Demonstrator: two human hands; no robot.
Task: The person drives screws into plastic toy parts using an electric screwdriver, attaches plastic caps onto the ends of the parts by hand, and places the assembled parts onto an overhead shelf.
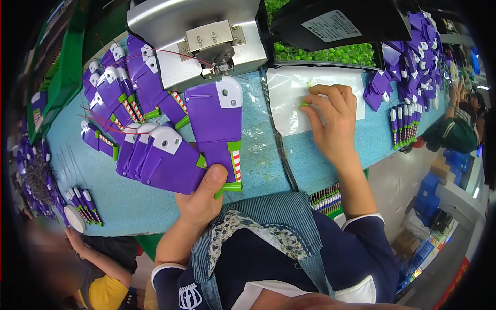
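Observation:
My left hand (204, 194) is closed around several purple toy-wing parts (173, 173) with white corners and green ends. One more of these, an upright purple wing part (214, 116) with red-and-white stripes, stands against the metal machine's front, its lower end by my left thumb. Thin red wires trail from the fanned parts. Over a white sheet (289, 116), my right hand (333, 116) has its thumb and forefinger pinched on a small green piece (304, 104). Another tiny green bit lies near the forefinger.
A metal machine (206, 39) stands at the back centre. Beside it, a black bin (380, 57) holds small green pieces. Purple parts are piled at left (113, 85) and right (411, 62). A dark strip (279, 150) crosses the blue table (258, 170). Other people sit at both sides.

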